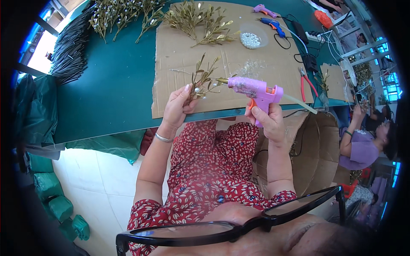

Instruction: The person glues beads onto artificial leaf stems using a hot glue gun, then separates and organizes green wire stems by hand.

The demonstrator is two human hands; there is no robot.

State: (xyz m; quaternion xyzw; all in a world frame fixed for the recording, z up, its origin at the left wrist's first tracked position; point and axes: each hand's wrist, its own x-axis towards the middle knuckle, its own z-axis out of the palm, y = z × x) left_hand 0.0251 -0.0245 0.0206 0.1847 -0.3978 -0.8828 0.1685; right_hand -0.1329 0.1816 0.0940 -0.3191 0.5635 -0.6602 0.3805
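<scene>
My left hand (178, 104) pinches the stem of a gold-leaved artificial sprig (202, 76) above the front edge of the cardboard. A few white beads (197, 90) show among its leaves. In my right hand (270, 120) is a purple hot glue gun (252, 88), gripped by its handle, with a finger at the orange trigger. The gun's brass nozzle points left, close to the sprig's leaves; whether it touches them I cannot tell. A translucent glue stick (301, 103) sticks out of its back end.
Cardboard (183, 98) covers part of the green table (106, 94). On it are gold sprigs (200, 23), a dish of white beads (250, 40) and red-handled pliers (306, 83). A blue glue gun (272, 25) and cords lie behind. Dark stems (70, 47) are piled left. Another person (363, 143) is at right.
</scene>
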